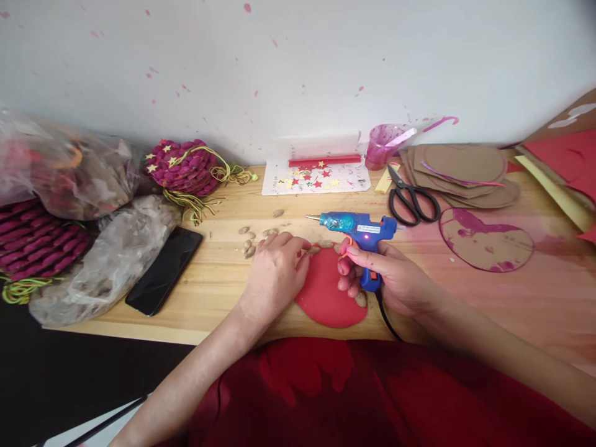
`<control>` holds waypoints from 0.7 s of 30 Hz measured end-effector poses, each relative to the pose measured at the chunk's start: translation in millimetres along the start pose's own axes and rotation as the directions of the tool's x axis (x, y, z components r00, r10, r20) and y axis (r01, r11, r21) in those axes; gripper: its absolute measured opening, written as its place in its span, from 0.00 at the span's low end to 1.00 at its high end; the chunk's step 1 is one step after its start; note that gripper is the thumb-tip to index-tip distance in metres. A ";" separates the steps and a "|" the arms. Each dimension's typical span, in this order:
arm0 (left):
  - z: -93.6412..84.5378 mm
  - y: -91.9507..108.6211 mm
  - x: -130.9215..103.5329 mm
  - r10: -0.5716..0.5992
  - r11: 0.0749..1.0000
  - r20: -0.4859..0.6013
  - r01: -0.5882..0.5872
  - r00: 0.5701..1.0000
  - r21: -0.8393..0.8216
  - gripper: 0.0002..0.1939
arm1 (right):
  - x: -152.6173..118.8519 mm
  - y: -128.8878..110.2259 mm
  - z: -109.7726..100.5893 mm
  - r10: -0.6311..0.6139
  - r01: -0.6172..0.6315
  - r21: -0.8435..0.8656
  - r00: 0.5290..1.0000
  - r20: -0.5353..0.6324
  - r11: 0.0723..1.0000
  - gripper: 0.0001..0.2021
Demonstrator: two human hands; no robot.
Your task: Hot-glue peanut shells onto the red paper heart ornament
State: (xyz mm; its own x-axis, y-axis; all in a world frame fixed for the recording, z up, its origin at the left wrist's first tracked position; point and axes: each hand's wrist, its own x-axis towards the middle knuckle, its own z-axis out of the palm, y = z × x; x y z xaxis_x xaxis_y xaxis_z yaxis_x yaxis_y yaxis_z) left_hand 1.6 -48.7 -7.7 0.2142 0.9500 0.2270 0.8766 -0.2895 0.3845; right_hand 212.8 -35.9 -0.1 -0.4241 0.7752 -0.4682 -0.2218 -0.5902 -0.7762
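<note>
My right hand point(391, 270) is wrapped around the handle of a blue hot glue gun point(347, 223), its fingers at the orange trigger. The metal nozzle points left, and a small light glows on the body. Beneath it lies a red oval piece point(330, 295) with several peanuts point(361, 300) along its rim. At the oval's upper left edge, my left hand point(274, 270) is closed, its thumb and fingertips around a peanut point(313, 250) there; the hand partly hides it. Several loose peanuts point(250, 249) lie on the wood just left of that hand.
A phone point(164, 271), plastic bags point(107, 261) and purple braided pieces point(186, 164) are at left. Star stickers on white paper point(279, 186) and a pink cup point(379, 146) stand behind. Scissors point(414, 198), stacked cardboard ovals point(465, 164) and a paint-stained cutout point(487, 242) lie right.
</note>
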 end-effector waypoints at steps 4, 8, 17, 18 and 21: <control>-2.0 -3.2 1.3 0.099 0.995 0.011 -0.099 0.995 -0.017 0.11 | -0.1 -0.3 0.1 0.003 -0.002 -0.010 1.000 0.001 1.000 0.18; -3.4 -2.6 1.5 0.109 0.993 -0.042 -0.111 0.993 -0.028 0.15 | 0.0 -0.7 0.1 -0.002 0.002 -0.011 1.000 0.007 1.000 0.18; -0.9 8.7 0.1 0.022 0.993 -0.014 -0.020 1.000 0.114 0.04 | -0.4 0.1 0.6 -0.017 0.017 -0.008 1.000 0.006 1.000 0.18; -1.0 8.8 0.1 0.025 0.993 -0.008 -0.024 1.000 0.116 0.03 | -0.3 0.2 0.5 -0.014 0.014 -0.008 1.000 0.005 1.000 0.18; -2.4 8.4 0.2 0.027 0.992 -0.008 -0.026 1.000 0.121 0.06 | 0.1 0.6 -0.1 -0.002 0.002 -0.004 1.000 0.009 1.000 0.18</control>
State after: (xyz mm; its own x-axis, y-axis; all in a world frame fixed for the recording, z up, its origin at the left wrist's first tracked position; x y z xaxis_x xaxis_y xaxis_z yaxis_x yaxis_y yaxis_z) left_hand 8.0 -51.2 -2.2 0.2342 0.9410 0.2444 0.9165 -0.2976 0.2674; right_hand 212.8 -36.1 -0.7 -0.4319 0.7741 -0.4628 -0.2191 -0.5879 -0.7787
